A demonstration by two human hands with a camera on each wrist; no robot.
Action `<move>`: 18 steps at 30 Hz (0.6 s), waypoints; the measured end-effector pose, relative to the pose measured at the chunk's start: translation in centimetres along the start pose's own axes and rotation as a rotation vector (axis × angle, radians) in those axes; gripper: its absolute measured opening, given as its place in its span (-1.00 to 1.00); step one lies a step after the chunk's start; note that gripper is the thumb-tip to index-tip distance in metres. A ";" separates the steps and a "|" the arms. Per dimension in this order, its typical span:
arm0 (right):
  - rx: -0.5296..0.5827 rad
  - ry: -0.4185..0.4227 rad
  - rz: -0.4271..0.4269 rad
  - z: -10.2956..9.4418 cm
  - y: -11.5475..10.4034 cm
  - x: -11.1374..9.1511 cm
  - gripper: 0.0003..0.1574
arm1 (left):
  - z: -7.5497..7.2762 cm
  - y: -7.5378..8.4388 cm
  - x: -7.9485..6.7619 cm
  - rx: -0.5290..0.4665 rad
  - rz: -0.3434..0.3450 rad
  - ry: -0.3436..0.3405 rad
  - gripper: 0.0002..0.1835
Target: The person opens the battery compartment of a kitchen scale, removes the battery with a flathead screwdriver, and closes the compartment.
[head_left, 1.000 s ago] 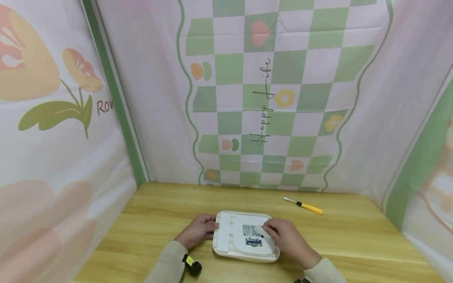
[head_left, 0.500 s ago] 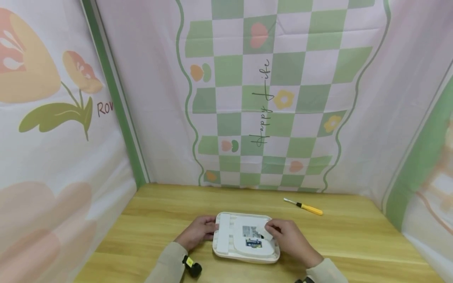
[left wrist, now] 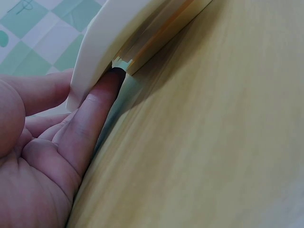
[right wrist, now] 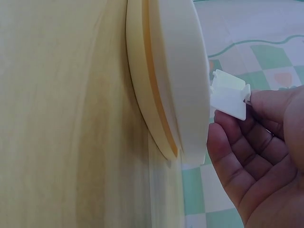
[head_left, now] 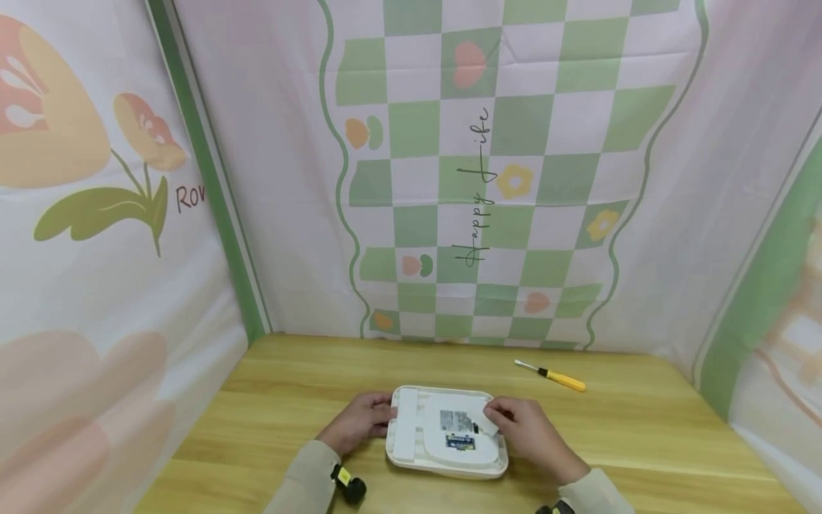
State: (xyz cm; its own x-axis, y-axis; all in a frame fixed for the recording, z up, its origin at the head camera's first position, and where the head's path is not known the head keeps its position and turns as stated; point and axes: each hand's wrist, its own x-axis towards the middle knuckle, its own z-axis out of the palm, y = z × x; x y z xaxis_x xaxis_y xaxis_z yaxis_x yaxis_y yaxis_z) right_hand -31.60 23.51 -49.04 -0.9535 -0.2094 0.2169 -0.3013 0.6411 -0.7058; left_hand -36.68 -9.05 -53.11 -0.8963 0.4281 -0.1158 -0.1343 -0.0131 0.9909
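A white, rounded-corner device [head_left: 439,457] lies on the wooden table with its underside up, showing a printed label [head_left: 454,420] and an uncovered battery compartment with batteries [head_left: 460,442] in it. My left hand [head_left: 361,420] grips its left edge; in the left wrist view the thumb is on one face and a finger [left wrist: 92,109] reaches beneath the rim. Over the device's right part, my right hand [head_left: 525,434] pinches a small white battery cover [right wrist: 230,97]. Clips stand out on the cover in the right wrist view, and it is tilted.
Behind the device, toward the back right, a screwdriver [head_left: 561,378] with a yellow handle lies on the table [head_left: 308,364]. A printed fabric curtain [head_left: 292,214] rises along the table's back edge, and more fabric hangs at both sides.
My right hand has shifted slightly to the right and turned the battery cover, so its white face now shows. The left hand and the device have stayed nearly still.
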 end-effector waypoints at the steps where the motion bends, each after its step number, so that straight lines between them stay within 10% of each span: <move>1: -0.002 0.002 0.001 0.0 0.0 0.0 -0.88 | 0.0 0.0 0.0 0.001 0.002 0.000 -0.52; 18: 0.073 0.005 0.019 -0.6 0.1 -0.1 -0.84 | 0.0 -0.1 0.3 0.018 -0.022 0.029 -0.53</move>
State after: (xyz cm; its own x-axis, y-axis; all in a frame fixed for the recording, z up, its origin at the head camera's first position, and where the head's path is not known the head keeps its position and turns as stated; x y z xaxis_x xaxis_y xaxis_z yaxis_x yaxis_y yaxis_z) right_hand -31.54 24.01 -48.73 -0.9592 -0.1941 0.2057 -0.2817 0.5895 -0.7571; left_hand -36.90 -8.93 -53.21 -0.9051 0.4018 -0.1390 -0.1463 0.0127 0.9892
